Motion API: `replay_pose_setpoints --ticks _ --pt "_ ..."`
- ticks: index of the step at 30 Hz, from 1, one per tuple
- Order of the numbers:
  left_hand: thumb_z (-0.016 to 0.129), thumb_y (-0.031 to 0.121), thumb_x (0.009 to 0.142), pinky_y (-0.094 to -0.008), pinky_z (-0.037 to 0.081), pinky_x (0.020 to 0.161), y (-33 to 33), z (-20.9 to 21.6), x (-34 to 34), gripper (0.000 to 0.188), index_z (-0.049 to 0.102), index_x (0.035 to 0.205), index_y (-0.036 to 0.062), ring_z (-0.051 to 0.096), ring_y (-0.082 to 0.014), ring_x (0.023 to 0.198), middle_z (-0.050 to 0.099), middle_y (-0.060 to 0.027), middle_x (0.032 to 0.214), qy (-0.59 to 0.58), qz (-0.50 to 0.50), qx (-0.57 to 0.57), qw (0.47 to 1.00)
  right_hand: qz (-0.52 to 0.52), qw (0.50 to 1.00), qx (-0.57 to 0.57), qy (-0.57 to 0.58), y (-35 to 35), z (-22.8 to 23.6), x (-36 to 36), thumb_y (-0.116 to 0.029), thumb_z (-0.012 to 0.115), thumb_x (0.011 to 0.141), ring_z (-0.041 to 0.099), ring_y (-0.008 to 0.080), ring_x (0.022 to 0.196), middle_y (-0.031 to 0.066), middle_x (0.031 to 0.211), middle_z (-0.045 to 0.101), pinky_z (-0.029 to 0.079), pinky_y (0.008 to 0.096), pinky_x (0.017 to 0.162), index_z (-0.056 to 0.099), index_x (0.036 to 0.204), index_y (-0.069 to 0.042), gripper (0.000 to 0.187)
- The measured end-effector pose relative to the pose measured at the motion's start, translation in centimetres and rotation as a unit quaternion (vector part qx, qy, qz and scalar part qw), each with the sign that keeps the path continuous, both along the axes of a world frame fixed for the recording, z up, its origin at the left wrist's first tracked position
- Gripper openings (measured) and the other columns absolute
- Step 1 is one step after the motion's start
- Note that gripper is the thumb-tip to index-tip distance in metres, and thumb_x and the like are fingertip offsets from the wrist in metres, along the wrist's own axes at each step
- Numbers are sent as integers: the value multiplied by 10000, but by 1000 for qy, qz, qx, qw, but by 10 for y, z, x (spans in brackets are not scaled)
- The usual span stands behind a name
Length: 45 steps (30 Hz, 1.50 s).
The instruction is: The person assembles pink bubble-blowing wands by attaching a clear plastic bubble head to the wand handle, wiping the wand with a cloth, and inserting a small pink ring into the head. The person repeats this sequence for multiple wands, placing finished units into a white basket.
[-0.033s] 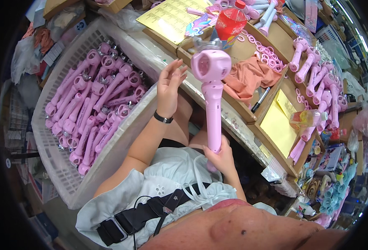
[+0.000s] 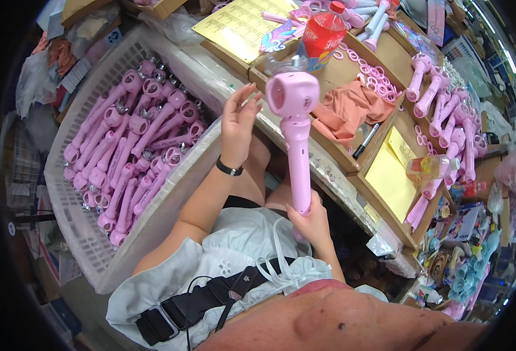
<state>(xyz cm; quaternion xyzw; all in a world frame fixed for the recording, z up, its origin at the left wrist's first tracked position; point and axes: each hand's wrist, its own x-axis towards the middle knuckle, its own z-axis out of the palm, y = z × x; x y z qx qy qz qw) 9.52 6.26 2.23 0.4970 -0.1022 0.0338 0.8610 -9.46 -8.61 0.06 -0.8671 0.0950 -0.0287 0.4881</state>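
My right hand is closed around the lower handle of a pink toy wand. The wand stands nearly upright, its round hollow head at the top with a clear part above it. Just left of that head, my raised left hand has its fingers apart and holds nothing. A dark band circles the left wrist. To the left, a large plastic basket holds many similar pink wands piled together.
Cardboard trays on the table hold an orange cloth, pink rings, a black marker and yellow paper. A red bottle stands behind the wand. More wands lie at the right beside a tipped bottle.
The wand's head has shifted slightly left and tilted, with my right hand keeping its grip. My left hand has barely moved.
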Motion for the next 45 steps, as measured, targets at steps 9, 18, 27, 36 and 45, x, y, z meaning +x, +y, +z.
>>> replay_pose_setpoints --ticks 9,18,27,36,45 --pt "696 57 788 -310 491 880 -6 7 -8 628 293 1261 -36 537 -196 1066 443 -167 1207 -30 14 53 998 -37 989 -136 52 14 1 -1 -264 683 736 620 403 775 216 881 628 503 440 677 521 1102 -52 453" --pt "670 35 809 -328 468 899 -1 1 -7 632 274 1297 -28 527 -198 1075 451 -163 1215 -76 1 76 994 -33 992 -98 72 11 5 -3 -257 692 732 631 391 790 215 876 634 507 419 691 512 1121 -43 479" --pt "315 796 755 -350 510 771 -11 -11 -38 910 381 1310 78 602 -210 893 576 -120 1093 105 -190 -189 958 41 997 9 57 17 12 -3 -311 701 759 647 348 806 193 898 645 506 402 701 505 1158 -72 504" --pt "378 862 648 -245 397 535 1 -15 -30 1093 371 1291 -21 479 -122 625 532 -53 937 139 -191 -194 952 6 989 -82 -125 -37 24 5 -190 617 826 616 268 819 105 908 630 491 345 717 633 901 -58 152" --pt "478 827 640 -258 435 570 15 -31 -18 1144 295 1370 -34 511 -147 668 534 -78 984 101 -281 -300 906 -264 935 -161 -174 -137 52 -1 -103 634 839 605 167 681 95 788 634 477 282 622 630 881 11 121"
